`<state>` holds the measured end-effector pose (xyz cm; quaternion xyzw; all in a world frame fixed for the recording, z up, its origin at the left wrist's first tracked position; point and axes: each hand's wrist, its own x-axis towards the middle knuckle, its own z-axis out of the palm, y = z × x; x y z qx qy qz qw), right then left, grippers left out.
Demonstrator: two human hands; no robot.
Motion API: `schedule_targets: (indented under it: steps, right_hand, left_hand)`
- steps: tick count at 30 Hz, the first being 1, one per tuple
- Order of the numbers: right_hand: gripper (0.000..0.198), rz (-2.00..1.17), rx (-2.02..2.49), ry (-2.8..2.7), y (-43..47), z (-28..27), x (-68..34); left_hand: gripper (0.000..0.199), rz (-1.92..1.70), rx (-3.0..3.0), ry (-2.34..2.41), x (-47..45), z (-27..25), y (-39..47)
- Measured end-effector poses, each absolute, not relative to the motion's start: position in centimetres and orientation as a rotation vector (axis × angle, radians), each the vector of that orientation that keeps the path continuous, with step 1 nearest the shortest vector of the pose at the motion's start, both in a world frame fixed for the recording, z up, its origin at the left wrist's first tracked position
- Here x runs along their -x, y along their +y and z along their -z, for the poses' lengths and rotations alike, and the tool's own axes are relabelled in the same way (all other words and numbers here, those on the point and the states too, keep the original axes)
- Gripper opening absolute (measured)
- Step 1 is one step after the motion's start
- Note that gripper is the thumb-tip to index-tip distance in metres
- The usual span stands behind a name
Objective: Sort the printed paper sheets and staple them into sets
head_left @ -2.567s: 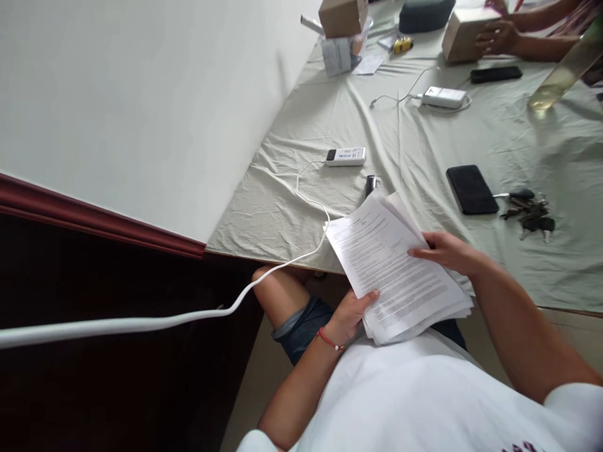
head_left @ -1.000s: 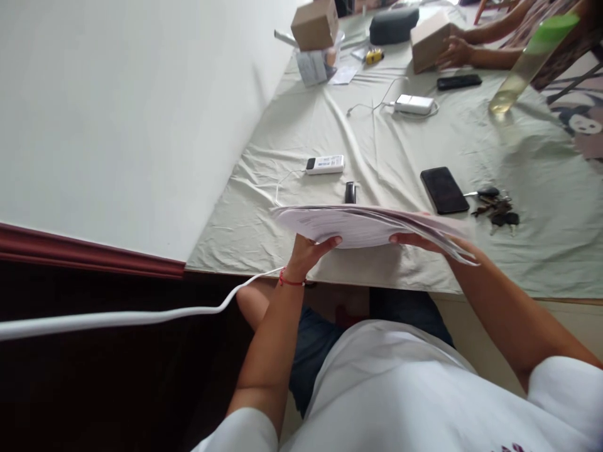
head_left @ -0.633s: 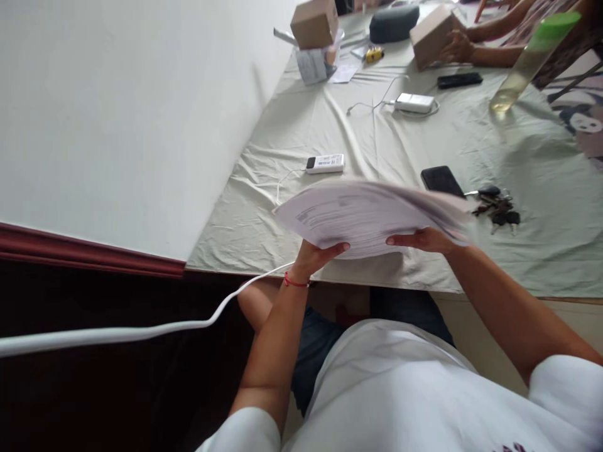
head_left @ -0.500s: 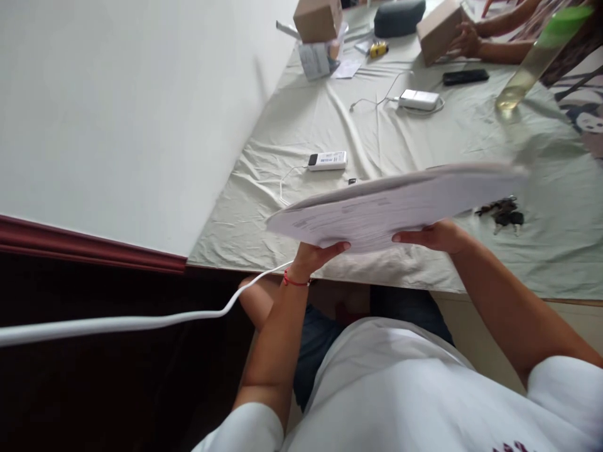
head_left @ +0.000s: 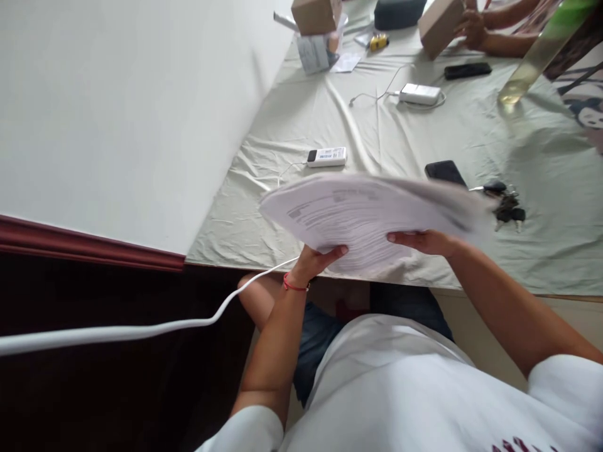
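Observation:
A stack of printed paper sheets (head_left: pixel 358 220) is held up over the near edge of the table, bowed and slightly blurred at its right end. My left hand (head_left: pixel 318 260) grips its lower left edge, thumb on the printed face and fingers hidden behind. On the lower right edge, my right hand (head_left: pixel 426 242) clasps the same stack, also thumb in front. Just past the sheets lie a black phone (head_left: pixel 445 171) and a bunch of keys (head_left: pixel 507 207), partly covered by the paper's blurred corner. A white power bank (head_left: pixel 326 157) with a cable rests beyond the left part of the stack.
A cloth-covered table (head_left: pixel 551 251) meets a white wall at left. Farther back are a white adapter (head_left: pixel 419 94), a dark phone (head_left: pixel 467 70), a green-capped bottle (head_left: pixel 532 69) and a cardboard box (head_left: pixel 316 16). Another person's hands (head_left: pixel 472 28) hold a brown box (head_left: pixel 438 28).
The stack has tilted so its printed face shows more, and its right end has swung downward and inward. The black phone behind it has come into sight.

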<state>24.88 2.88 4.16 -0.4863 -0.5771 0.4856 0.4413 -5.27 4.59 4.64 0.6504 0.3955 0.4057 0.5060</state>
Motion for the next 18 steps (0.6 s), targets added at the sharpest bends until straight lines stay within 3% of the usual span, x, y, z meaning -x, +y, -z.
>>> schedule_targets:
  steps: [3,9,13,18]
  right_hand:
    - [0.049,-1.330,1.118,-1.470,1.6,-4.3,-24.8]
    - [0.054,-1.535,1.241,-1.253,-1.3,-2.8,-25.3]
    - [0.052,-1.614,1.334,-1.218,-2.5,-1.7,-25.4]
    - [0.052,-1.540,1.386,-1.235,-2.9,-1.1,-24.6]
  left_hand:
    - [0.073,-0.975,-1.499,0.937,5.0,-4.6,3.7]
    - [0.059,-0.955,-1.174,0.924,3.6,-2.8,1.5]
    - [0.066,-0.962,-0.835,0.965,2.9,-1.2,0.8]
    - [0.063,-0.947,-0.781,0.964,2.2,-0.3,0.4]
